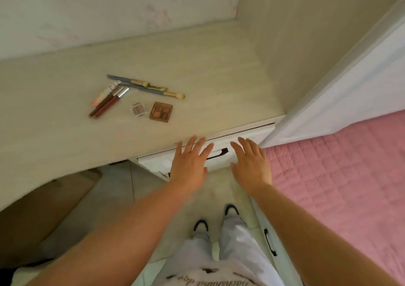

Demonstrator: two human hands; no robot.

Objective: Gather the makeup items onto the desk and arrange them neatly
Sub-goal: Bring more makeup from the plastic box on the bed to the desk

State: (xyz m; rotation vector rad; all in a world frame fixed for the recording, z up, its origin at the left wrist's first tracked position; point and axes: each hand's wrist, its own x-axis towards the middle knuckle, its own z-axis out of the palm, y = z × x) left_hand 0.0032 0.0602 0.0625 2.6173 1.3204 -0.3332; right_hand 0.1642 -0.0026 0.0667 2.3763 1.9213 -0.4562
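Makeup lies in a loose group on the pale desk (197, 71). Several blue-handled brushes (149, 87) cross each other at the back. Dark red lip gloss tubes (105, 105) and a pink tube (101, 96) lie slanted at the left. A small clear eyeshadow compact (137, 110) sits beside a brown eyeshadow palette (161, 111). My left hand (189, 165) and my right hand (252, 165) hover with spread fingers in front of the white drawer (245, 139) under the desk's front edge, on either side of its dark handle (219, 153). Both hold nothing.
A bed with a pink quilt (341, 176) fills the right side, next to a white panel (350, 93). A second drawer handle (270, 243) shows low on the bed frame. A brown cardboard box (43, 209) stands under the desk at left. My feet stand on pale tiles.
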